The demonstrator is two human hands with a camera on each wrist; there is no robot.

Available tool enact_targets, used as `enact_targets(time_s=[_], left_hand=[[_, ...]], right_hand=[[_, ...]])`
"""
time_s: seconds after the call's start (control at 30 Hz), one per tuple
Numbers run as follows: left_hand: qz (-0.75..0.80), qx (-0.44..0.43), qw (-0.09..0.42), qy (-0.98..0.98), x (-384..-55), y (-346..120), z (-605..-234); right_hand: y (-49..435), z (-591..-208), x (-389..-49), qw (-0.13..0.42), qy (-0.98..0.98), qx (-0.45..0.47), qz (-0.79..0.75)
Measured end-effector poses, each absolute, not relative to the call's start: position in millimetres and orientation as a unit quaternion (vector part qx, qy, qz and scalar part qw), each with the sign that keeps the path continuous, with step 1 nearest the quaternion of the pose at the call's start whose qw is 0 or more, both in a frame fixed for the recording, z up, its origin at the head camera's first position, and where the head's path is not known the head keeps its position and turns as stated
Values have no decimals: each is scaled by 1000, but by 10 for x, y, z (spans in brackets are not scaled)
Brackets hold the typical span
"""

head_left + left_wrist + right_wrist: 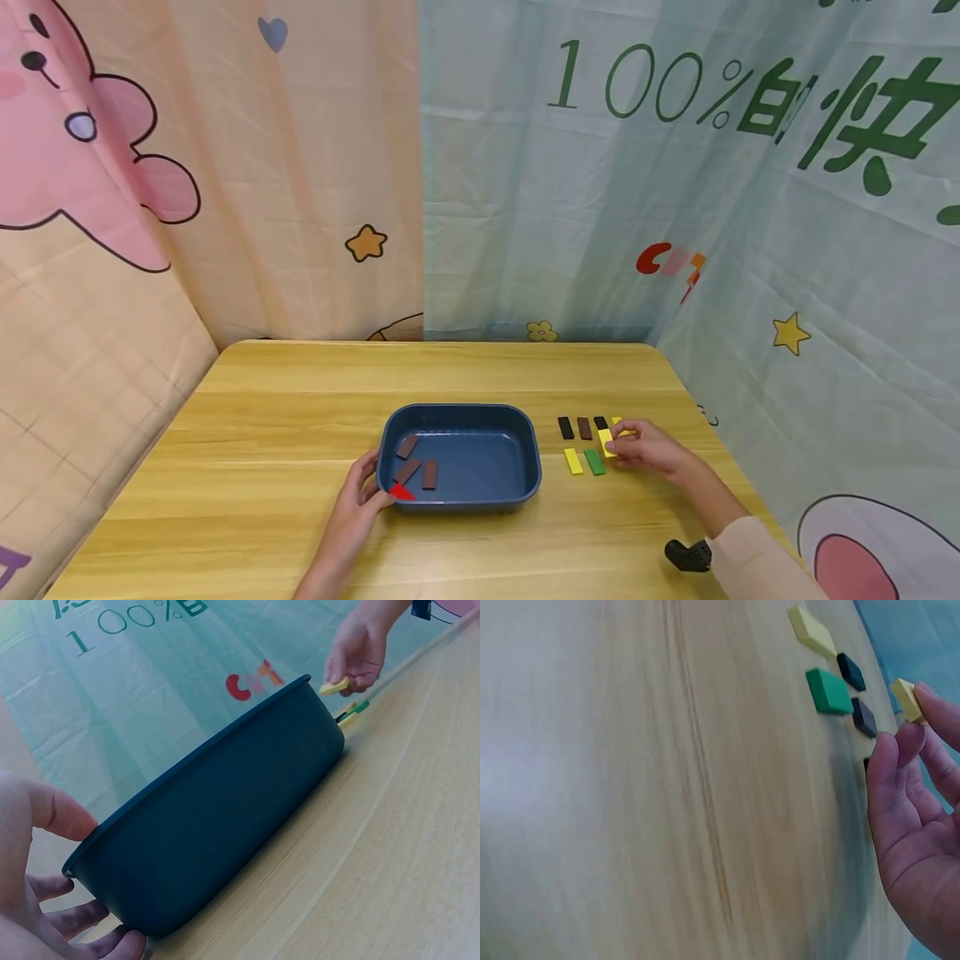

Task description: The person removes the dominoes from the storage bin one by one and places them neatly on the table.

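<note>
A dark blue rectangular basin [480, 505] stands on the table. My left hand [354, 502] holds its near left corner, thumb on the rim and fingers against the outer wall, as the left wrist view shows. Inside lie three brown blocks [430, 475] and a bright red piece [402, 492] close to my left thumb. Over on the right, my right hand [647, 447] pinches a yellow block [907, 700] between thumb and fingertips, raised above the table. Beneath and beside it are a green block [594, 462], another yellow block [573, 462] and a brown block [584, 428].
Two black blocks [566, 428] belong to the back row, with a further yellow block [617, 421] partly behind my right hand. A black object [687, 556] sits by the right sleeve. Printed curtains [495, 208] hang behind the wooden table [247, 467].
</note>
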State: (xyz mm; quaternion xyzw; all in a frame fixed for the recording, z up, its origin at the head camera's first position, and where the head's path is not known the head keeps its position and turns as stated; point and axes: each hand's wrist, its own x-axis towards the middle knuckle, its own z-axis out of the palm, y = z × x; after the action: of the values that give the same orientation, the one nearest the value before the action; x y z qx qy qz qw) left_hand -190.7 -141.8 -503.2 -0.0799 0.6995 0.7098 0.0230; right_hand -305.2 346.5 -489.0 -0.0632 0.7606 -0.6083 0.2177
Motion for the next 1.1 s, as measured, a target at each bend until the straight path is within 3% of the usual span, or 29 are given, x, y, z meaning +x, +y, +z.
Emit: enact_targets(time_s=[0.33, 0.57, 0.77, 1.1], left_hand=[[715, -67, 22, 696, -1897, -1424, -5045], [709, -70, 26, 701, -1901, -1434, -5036], [710, -68, 27, 701, -1911, -1431, -5057], [710, -64, 25, 701, -1900, -1446, -5045]], right_hand=[[3591, -4907, -2927, 217, 823, -59, -521], [3434, -4832, -2879, 160, 900, -39, -404], [3370, -4810, -2853, 148, 905, 19, -399], [3411, -4722, -2849, 159, 900, -11, -405]])
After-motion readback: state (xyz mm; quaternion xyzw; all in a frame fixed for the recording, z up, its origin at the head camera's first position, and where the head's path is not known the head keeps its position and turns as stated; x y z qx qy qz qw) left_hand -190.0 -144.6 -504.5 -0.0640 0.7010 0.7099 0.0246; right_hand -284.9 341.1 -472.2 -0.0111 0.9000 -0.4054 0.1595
